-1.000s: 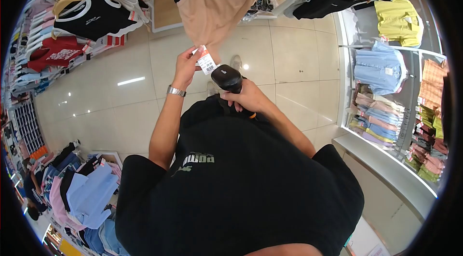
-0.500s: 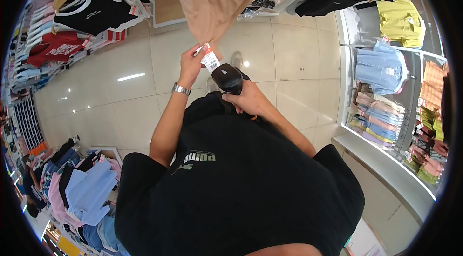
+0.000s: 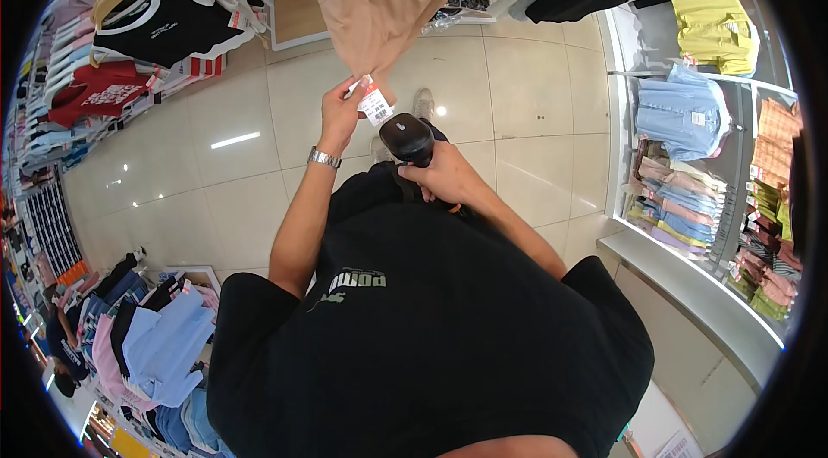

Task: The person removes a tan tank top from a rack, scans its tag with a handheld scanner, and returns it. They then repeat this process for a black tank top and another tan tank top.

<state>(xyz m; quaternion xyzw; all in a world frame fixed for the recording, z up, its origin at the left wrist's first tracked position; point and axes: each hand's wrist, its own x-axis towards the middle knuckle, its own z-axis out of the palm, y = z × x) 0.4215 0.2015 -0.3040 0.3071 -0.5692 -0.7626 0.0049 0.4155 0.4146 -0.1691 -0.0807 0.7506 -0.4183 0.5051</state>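
Note:
Pinched in my left hand is a white and red price tag with a printed barcode. The tag sits at the lower end of a beige garment, which hangs stretched down toward me from the rack. Wrapped in my right hand is a black barcode scanner. The scanner's head is right by the lower edge of the tag, and its handle is mostly hidden by my fingers.
Black tops on wooden hangers fill the left rack. On the right wall shelving hang a blue shirt and a yellow shirt. Folded and hung clothes lie at lower left, near another person. Tiled floor stretches between.
Both hands keep nearly the same place, with the tag and scanner still close together. The view has shifted slightly.

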